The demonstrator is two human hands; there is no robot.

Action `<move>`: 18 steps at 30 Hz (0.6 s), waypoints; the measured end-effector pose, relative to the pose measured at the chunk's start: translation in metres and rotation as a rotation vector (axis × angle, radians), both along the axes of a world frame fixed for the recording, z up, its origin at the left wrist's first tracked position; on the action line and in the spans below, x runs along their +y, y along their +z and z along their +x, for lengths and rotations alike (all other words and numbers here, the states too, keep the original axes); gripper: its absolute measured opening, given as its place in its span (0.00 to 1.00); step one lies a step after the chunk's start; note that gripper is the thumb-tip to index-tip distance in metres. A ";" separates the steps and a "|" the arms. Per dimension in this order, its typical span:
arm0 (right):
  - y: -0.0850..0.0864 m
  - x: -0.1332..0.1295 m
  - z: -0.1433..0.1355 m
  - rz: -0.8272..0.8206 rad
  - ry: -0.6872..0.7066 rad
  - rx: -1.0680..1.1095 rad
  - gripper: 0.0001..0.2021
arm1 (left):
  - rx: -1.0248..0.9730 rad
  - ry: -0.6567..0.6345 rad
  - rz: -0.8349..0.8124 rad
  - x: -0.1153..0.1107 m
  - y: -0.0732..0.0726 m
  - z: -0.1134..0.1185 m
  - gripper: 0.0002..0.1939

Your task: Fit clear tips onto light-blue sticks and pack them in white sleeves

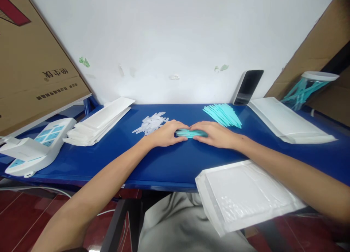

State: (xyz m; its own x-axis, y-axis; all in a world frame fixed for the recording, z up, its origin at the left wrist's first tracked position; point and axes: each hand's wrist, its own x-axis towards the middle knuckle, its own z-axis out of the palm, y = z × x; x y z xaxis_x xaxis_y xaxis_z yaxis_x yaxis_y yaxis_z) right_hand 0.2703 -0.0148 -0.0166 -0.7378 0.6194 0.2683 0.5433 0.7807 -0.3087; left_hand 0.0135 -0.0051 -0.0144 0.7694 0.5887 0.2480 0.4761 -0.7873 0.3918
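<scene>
A bundle of thin turquoise sticks (190, 133) lies sideways just above the blue table, inside what may be a clear wrapper. My left hand (169, 133) pinches its left end, thumb on the near side and fingers on the far side. Its right end is gripped the same way by my right hand (214, 134). The index fingertips nearly meet over the bundle. Small whitish translucent pieces (151, 123) are heaped just beyond my left hand. Fanned out behind my right hand is a pile of loose turquoise sticks (224, 114).
White padded envelopes lie stacked at left (97, 124), at right (290, 119) and over the near edge (246, 193) under my right forearm. A power strip (41, 146) sits far left. A phone (248, 87) leans on the wall; a clear jar (306, 90) stands right.
</scene>
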 end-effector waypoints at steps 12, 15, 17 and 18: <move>-0.004 0.004 0.002 -0.003 0.002 0.020 0.13 | -0.028 0.028 -0.010 0.003 -0.006 0.001 0.20; -0.005 0.003 0.000 0.014 -0.002 0.025 0.12 | -0.026 0.019 0.008 0.002 -0.005 0.001 0.19; -0.006 0.002 -0.001 0.016 -0.011 0.024 0.13 | -0.025 0.015 0.016 0.002 -0.005 0.002 0.18; -0.006 0.002 -0.001 0.015 -0.019 0.021 0.13 | -0.023 0.015 0.019 0.001 -0.004 0.002 0.18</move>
State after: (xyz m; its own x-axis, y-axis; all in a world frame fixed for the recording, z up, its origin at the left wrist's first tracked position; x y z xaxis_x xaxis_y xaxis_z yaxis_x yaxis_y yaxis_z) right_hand 0.2692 -0.0128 -0.0229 -0.7197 0.6293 0.2932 0.5516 0.7748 -0.3089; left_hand 0.0156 -0.0039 -0.0184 0.7545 0.5950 0.2769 0.4786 -0.7875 0.3883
